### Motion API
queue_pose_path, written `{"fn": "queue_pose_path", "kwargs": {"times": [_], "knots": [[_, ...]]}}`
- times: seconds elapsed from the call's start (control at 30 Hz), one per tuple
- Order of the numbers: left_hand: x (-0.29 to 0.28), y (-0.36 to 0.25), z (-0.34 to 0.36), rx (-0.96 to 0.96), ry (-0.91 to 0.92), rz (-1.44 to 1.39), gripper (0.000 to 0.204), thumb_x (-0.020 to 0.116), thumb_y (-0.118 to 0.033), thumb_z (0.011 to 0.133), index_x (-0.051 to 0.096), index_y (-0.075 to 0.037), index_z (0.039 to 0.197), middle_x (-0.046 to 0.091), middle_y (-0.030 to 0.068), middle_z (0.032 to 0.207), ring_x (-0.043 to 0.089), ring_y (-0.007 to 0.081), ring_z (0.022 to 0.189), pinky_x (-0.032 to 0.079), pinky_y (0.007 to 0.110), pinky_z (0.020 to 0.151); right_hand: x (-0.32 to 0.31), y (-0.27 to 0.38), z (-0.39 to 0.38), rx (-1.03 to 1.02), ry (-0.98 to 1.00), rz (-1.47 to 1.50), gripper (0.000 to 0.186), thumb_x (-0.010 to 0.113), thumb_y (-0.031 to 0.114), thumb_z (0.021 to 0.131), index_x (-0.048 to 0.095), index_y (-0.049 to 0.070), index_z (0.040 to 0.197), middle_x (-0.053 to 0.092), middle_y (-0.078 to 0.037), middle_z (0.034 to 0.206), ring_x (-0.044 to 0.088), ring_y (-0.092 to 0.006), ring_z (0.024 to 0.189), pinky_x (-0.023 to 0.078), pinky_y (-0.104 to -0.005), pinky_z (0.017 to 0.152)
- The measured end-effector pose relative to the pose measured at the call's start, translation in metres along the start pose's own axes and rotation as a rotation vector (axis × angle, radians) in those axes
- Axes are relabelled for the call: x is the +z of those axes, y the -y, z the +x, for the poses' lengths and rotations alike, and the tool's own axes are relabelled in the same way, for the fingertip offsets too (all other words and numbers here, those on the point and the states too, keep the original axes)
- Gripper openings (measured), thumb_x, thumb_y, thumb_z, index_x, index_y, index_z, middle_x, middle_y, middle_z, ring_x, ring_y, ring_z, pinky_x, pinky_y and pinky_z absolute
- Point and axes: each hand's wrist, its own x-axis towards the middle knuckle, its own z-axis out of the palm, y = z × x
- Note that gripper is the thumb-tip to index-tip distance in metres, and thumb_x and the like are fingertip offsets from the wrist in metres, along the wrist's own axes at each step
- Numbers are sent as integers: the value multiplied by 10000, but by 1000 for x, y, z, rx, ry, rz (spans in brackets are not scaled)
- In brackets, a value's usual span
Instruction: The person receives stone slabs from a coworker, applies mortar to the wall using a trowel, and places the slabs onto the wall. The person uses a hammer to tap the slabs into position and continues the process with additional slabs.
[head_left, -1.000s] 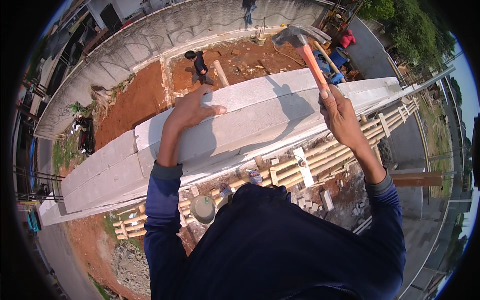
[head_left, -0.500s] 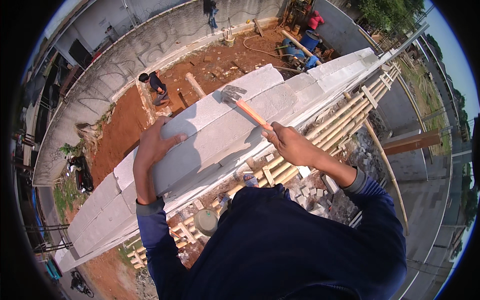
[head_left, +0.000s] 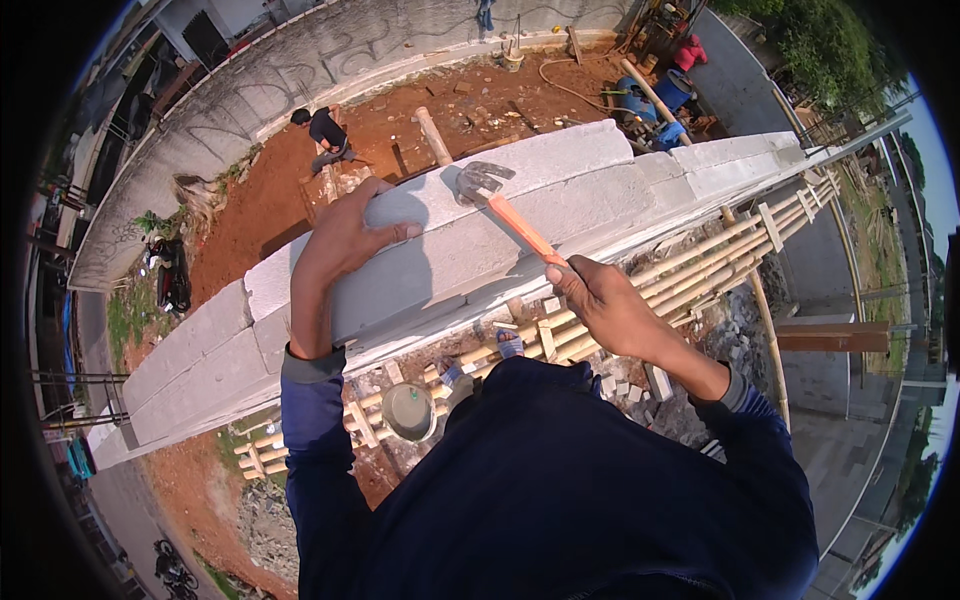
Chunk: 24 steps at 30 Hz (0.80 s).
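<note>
My left hand (head_left: 352,228) clasps the top of a pale grey block wall (head_left: 540,205). Its thumb lies spread on the near side, while the fingertips reach over the far edge, partly hidden. In my right fist (head_left: 610,305) is a trowel (head_left: 525,230) with an orange handle. Its grey, mortar-smeared metal head looks toothed and is at the wall's upper blocks; whether it touches them I cannot tell. Shadows of my arm and hand fall across the blocks.
Bamboo poles (head_left: 690,260) form a scaffold on my side, with a bucket (head_left: 408,410) of grey stuff and block rubble (head_left: 625,390) below. Beyond the wall, a person in black (head_left: 325,135) bends over red soil (head_left: 255,205); a person in red (head_left: 688,55) stands near blue drums (head_left: 672,90).
The view has shifted, so the wall and both hands sit farther right in it. My left hand stays on the wall, and the trowel remains in my right hand. The person in black has changed posture.
</note>
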Motion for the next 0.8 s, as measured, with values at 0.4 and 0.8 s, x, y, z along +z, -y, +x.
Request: {"fn": "queue_pose_path", "kwargs": {"times": [0.4,0.8], "knots": [[5,7,8,-15,24,18,801,918,-551,755,653,-38,1309,770,220,1122,759,369,1056,574,451,935,-28,-15,3,-12,13,237,530,518,465,1136,627,-44,1039,524,-71,634,552,-164,560,425,-347,542],[-9,-13,7,-63,95,-43,490,943,-275,800,677,-88,1168,742,93,1049,670,210,974,526,370,893,-165,-175,42,208,-480,1400,370,416,393,1164,470,105,939,414,49,686,340,-44,462,344,-243,389]]}}
